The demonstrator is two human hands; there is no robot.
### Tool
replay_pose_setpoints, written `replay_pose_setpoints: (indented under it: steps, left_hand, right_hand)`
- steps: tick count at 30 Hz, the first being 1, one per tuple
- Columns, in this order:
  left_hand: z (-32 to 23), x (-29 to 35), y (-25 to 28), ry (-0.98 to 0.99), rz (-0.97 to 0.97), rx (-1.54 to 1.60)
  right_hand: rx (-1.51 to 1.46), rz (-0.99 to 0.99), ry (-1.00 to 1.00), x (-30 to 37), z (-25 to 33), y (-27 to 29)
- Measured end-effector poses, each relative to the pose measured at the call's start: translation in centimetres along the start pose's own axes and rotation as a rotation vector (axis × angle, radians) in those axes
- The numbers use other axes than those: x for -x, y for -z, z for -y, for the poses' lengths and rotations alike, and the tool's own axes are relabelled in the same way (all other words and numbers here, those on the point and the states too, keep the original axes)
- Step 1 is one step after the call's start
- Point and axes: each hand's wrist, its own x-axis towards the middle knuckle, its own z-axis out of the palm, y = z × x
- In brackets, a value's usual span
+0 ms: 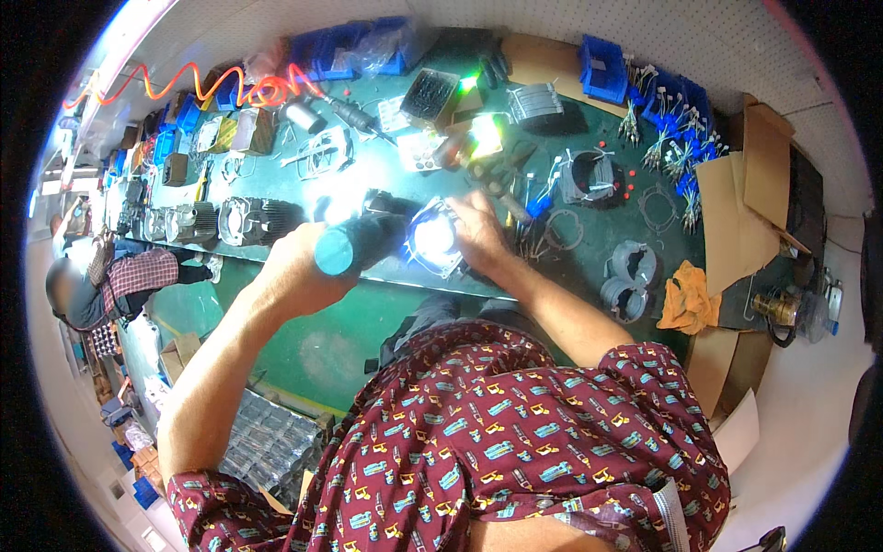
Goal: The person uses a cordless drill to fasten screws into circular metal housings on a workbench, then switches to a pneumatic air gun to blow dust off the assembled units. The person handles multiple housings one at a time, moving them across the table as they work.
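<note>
My left hand (308,271) is closed round a dark teal power tool (339,250). Its round rear end faces me, and its front points right, toward a metal housing (436,237). Strong glare washes out the middle of that housing, which is held at the bench's near edge. My right hand (480,232) grips the housing by its right side. Whether the tool's tip touches the housing is hard to make out in the glare.
Finned metal housings (248,222) line the bench's left front. Ring-shaped parts (625,299), an orange cloth (690,299) and blue-connector wire bundles (676,152) lie to the right. A coiled orange hose (267,90) hangs at the back. Another person (115,276) is at far left.
</note>
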Motion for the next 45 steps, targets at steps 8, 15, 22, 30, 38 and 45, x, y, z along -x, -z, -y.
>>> replay_pose_setpoints:
  steps: [8, 15, 22, 30, 38, 45]
  left_hand:
    - [0.0, 0.2, 0.5, -0.080, -0.064, -0.042]
    - [0.2, -0.5, 1.0, -0.094, -0.022, -0.111]
    - [0.7, -0.3, 1.0, -0.167, -0.045, -0.145]
    - [1.8, 2.3, -0.7, -0.093, -0.074, 0.121]
    - [3.5, 6.7, -7.2, 0.031, -0.168, 0.907]
    - [4.0, 7.1, -10.6, 0.001, -0.225, 1.002]
  right_hand:
    - [-0.023, 0.021, 0.000, 0.0, -0.6, -0.4]
    - [0.032, 0.003, 0.037, 0.0, -0.1, -0.2]
    - [0.027, -0.011, -0.023, 0.0, 0.3, -0.2]
    - [-0.112, -0.099, -0.039, -0.2, -1.3, -0.5]
    - [-1.055, -0.052, -0.587, -0.3, -0.9, 5.7]
    - [-1.050, 0.047, -0.609, 0.3, 0.2, 6.9]
